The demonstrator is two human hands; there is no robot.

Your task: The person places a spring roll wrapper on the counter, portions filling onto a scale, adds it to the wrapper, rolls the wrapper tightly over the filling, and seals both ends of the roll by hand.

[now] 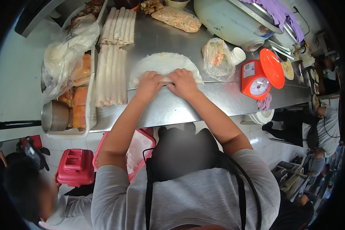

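Note:
A thin white wrapper sheet (pixel 166 61) lies on the steel counter before me, its near edge folded into a roll around some filling. My left hand (pixel 149 84) grips the left part of that roll. Close beside it, my right hand (pixel 182 82) presses on the roll, thumbs nearly meeting in the middle. Long pale rolls lie side by side to the left, in a far stack (pixel 118 26) and a near stack (pixel 111 75). Right of the sheet sits a clear plastic bag with orange-pink filling (pixel 219 59). Behind is a larger bag of mixed filling (pixel 176 19).
A red dial scale (pixel 256 79) and a white cup (pixel 238 55) stand right, below a large basin (pixel 233 26). A white basket (pixel 91 115) holds food and a metal pot (pixel 56 116) at left. Another person holds a red lidded box (pixel 76 167) below left.

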